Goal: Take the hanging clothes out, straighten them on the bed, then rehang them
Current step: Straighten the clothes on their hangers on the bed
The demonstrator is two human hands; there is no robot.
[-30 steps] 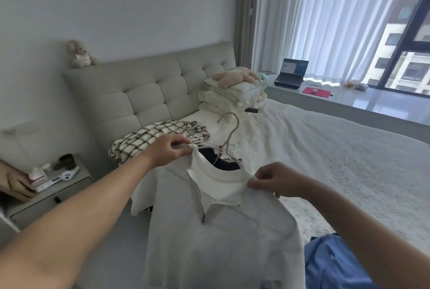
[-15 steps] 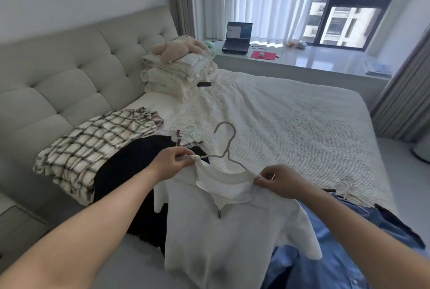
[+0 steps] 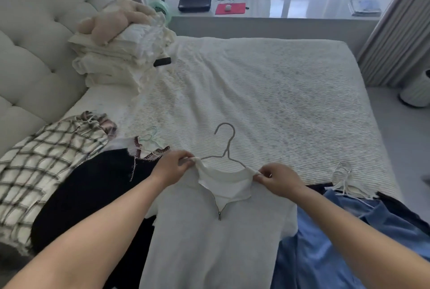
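The white zip-neck top [image 3: 216, 237] lies front-up on the bed [image 3: 267, 93] with a wire hanger [image 3: 226, 146] in its neck, hook pointing away from the person. The left hand [image 3: 171, 170] pinches the left shoulder seam; the right hand [image 3: 275, 180] pinches the right shoulder seam, each grip closed on fabric. A black garment [image 3: 93, 195] lies just left, a blue garment [image 3: 325, 242] just right.

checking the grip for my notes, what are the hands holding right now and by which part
Both hold the white zip-neck top at its shoulders, on its hanger: left hand pinches the left shoulder, right hand the right.
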